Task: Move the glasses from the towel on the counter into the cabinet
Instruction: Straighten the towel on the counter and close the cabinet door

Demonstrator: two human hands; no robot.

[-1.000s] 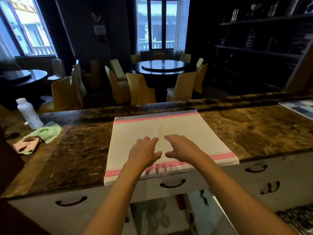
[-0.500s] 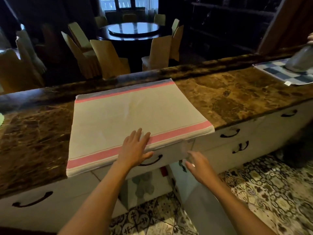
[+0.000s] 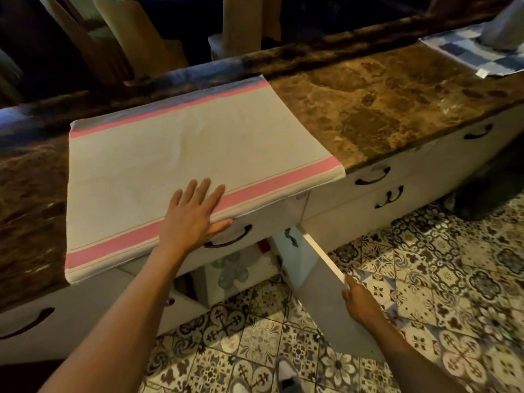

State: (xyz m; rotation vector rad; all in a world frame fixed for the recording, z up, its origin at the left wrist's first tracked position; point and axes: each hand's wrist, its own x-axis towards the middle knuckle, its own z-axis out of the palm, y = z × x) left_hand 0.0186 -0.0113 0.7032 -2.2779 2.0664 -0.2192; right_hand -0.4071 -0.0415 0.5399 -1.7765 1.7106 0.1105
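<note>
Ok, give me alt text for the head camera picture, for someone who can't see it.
A person's left hand lies flat on a pink-striped towel with nothing else on it, on a brown marble counter, while the right hand touches the edge of an open cabinet door below. Patterned floor tiles fill the foreground.

You get dim, warm light; the towel (image 3: 181, 154) shows brightest, the room behind falls nearly black. The counter (image 3: 377, 109) bows from wide-angle distortion, and the edges blur softly.
</note>
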